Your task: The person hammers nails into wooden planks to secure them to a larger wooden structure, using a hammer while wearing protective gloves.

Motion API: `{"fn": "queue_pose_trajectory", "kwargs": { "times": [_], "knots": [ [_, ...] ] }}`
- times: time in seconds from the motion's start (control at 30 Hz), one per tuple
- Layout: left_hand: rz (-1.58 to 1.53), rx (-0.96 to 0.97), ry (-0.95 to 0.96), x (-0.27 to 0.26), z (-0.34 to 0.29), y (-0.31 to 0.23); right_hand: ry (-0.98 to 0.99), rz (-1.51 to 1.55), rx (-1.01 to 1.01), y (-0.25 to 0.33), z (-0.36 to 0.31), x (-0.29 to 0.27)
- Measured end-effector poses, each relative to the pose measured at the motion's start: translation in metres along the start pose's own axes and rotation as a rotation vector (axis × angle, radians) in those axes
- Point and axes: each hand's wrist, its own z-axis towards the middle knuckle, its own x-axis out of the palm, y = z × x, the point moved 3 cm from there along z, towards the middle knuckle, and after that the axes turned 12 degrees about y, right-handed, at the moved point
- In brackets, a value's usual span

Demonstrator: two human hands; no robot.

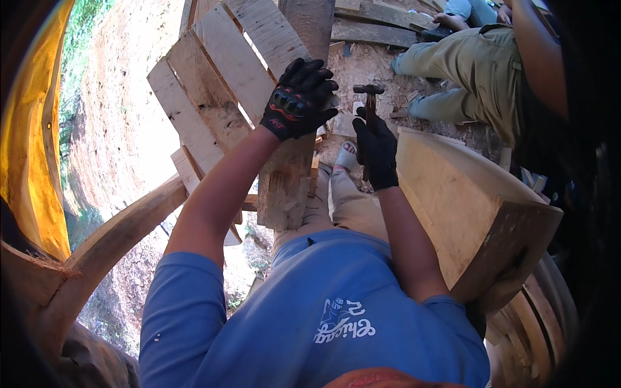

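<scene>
My right hand (376, 150), in a black glove, is closed around the handle of a hammer (369, 89) held upright, its dark metal head at the top. My left hand (296, 100), in a black glove with hard knuckle guards, lies over the end of a slatted wooden panel (217, 55). Its fingers reach forward and the thumb stands out to the right; no object shows in it. Beneath that hand runs a thick wooden beam (284, 174), pointing toward my legs. The panel's slats are spaced with gaps and fan out to the left.
A large wooden block (453, 194) stands close to my right arm. Another person's legs (466, 77) are beyond it, at the upper right. Loose boards (375, 32) and scraps lie on the dirt floor. A curved timber (116, 226) and yellow sheeting (32, 129) are at the left.
</scene>
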Motion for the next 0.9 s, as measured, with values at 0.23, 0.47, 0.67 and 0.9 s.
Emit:
{"fn": "queue_pose_trajectory", "kwargs": {
  "times": [0.23, 0.47, 0.67, 0.9],
  "knots": [
    [0.06, 0.004, 0.087, 0.0, 0.005, 0.0, 0.361, -0.243, -0.173, -0.03, 0.107, 0.03],
    [0.038, 0.029, 0.082, 0.004, 0.007, 0.006, 0.412, 0.048, -0.048, -0.031, 0.101, 0.042],
    [0.056, 0.051, 0.099, 0.008, 0.012, 0.004, 0.347, -0.323, -0.308, -0.027, 0.092, 0.042],
    [0.06, 0.111, 0.122, 0.003, 0.024, -0.003, 0.378, -0.306, -0.132, -0.035, 0.107, 0.045]
  ]
}}
